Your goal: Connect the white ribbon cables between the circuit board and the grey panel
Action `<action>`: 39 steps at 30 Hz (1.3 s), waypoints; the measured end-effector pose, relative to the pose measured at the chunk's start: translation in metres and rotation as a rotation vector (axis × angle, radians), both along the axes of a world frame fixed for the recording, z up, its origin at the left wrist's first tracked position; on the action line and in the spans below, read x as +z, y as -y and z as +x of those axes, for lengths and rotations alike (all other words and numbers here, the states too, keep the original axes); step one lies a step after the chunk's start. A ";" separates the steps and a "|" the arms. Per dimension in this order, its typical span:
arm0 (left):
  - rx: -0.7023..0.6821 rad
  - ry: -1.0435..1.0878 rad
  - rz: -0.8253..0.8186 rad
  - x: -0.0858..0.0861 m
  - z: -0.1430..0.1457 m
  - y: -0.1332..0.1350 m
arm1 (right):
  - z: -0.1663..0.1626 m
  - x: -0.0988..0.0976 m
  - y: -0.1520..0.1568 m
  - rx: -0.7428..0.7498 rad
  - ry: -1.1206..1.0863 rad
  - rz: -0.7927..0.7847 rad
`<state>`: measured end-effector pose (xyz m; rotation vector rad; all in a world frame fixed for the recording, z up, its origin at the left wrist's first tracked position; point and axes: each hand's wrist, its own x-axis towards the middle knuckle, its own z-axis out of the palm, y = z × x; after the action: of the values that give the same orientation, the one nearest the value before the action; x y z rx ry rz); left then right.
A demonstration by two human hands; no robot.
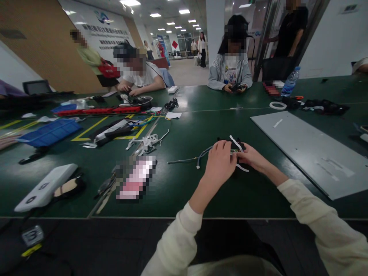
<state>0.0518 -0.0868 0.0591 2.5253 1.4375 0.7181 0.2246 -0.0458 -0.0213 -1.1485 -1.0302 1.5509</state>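
Both hands meet over the green table, around a small black device [238, 143] with a bit of green showing on it. Across its top from the left comes my left hand [220, 158], fingers bent and closed on it. My right hand [250, 156] grips its right side, with thumb and fingertips close together. A thin white strip [236, 142] sticks up from the device, and a second white strip [242, 168] pokes out below. Grey cables [202, 154] run out to the left, over the tabletop. My fingers hide most of the device, so its exact kind cannot be made out.
A large grey panel [301, 142] lies to the right. On the left are a phone [137, 178], tangled white strips [148, 142], a white power bank-like case [46, 188] and a blue tray [50, 132]. Two people work across the table, near a water bottle [290, 82].
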 end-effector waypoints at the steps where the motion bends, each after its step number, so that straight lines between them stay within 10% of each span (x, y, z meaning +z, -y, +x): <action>1: -0.007 -0.072 -0.005 -0.003 0.001 -0.014 | 0.002 -0.001 -0.002 -0.004 0.057 -0.001; 11: -0.072 -0.243 -0.090 -0.057 -0.006 -0.076 | 0.011 0.000 -0.008 -0.071 0.609 0.183; 39: 0.130 -0.194 -0.014 -0.075 0.002 -0.077 | 0.031 -0.009 -0.013 -0.145 0.580 0.281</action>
<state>0.0537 -0.0098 -0.0156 2.5700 1.6748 0.4903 0.2556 -0.0332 -0.0304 -1.4688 -1.4516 0.9318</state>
